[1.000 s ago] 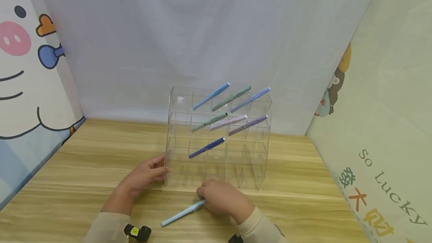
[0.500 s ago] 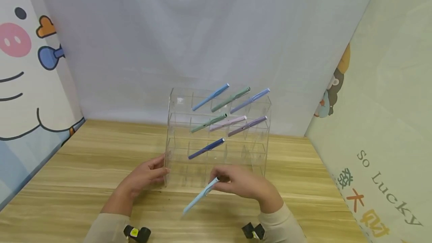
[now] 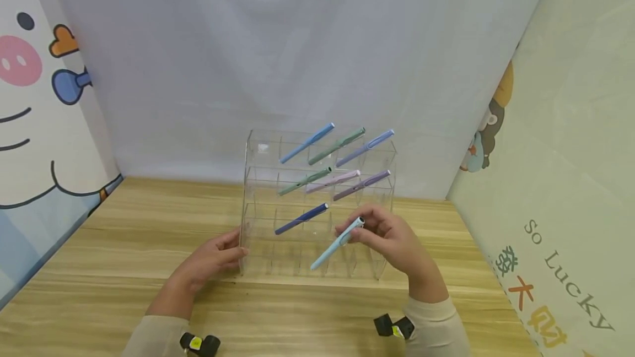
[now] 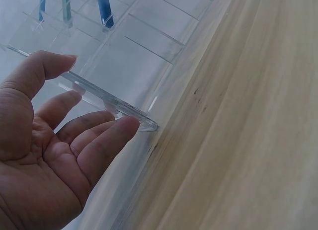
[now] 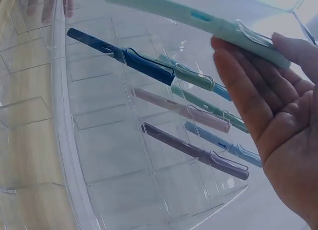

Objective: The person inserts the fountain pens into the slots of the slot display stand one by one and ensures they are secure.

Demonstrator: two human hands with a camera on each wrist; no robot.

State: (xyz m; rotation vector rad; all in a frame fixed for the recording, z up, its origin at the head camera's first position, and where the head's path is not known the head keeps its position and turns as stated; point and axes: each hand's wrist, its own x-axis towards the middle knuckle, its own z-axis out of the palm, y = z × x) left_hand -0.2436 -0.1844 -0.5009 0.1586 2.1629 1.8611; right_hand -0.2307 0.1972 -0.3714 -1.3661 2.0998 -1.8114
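A clear acrylic pen rack (image 3: pixel 250 203) stands on the table, with divided tiers. My left hand (image 3: pixel 214 258) holds its left side panel; in the left wrist view the thumb lies on one side of the panel edge and the fingers (image 4: pixel 107 148) on the other. My right hand (image 3: pixel 392 238) pinches a light blue pen (image 3: pixel 337 244) by its capped end, tilted in front of the lower tiers. In the right wrist view that pen (image 5: pixel 198 21) is apart from the dark blue pen (image 5: pixel 121 56), which rests slanted in the rack's third tier.
Three pens lie slanted across the top tier, among them a blue pen (image 3: pixel 307 142). The second tier bears a green pen (image 3: pixel 305 181), a pink pen (image 3: pixel 332 181) and a purple pen (image 3: pixel 362 185). A pale curtain (image 3: pixel 297 59) hangs behind the wooden table (image 3: pixel 163 208).
My right hand has lifted the light blue pen off the table and carried it up and right to the front of the rack. The left hand stays at the rack's side.
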